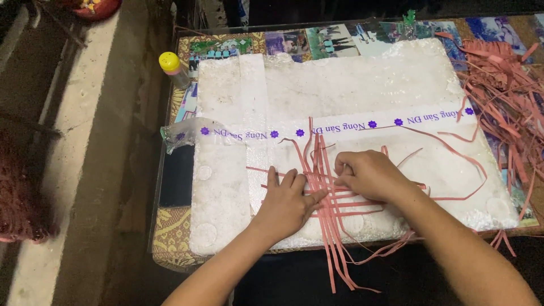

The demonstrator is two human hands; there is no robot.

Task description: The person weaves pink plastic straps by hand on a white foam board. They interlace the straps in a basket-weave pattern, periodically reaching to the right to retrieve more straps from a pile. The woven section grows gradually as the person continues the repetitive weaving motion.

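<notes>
looking down at the near edge first, loose ends of the pink strips [334, 255] hang off the front of the white foam board [226, 226] and dangle over the table edge. a bit further in, both hands sit right on the woven patch of those strips, where they cross each other in a little grid.

left hand [286, 201] lies flat and open, fingers spread, palm pressing the crossing strips down onto the foam. right hand [368, 175] is just beside it, fingers curled under with the tips pinching at a strip near the top of the weave. exactly which strip it has, can't tell, fingers cover it.

past the hands a few single strips curl out to the right across the board, one long one looping toward the right edge. a strip of clear tape with purple print [317, 129] runs across the middle of the foam, its left end sticking off the board.

further back on the right there's a big messy pile of spare pink strips [504, 85] on the table. back left, a small bottle with a yellow cap [170, 65] stands near the corner, and the tabletop [340, 39] shows photos under glass.
</notes>
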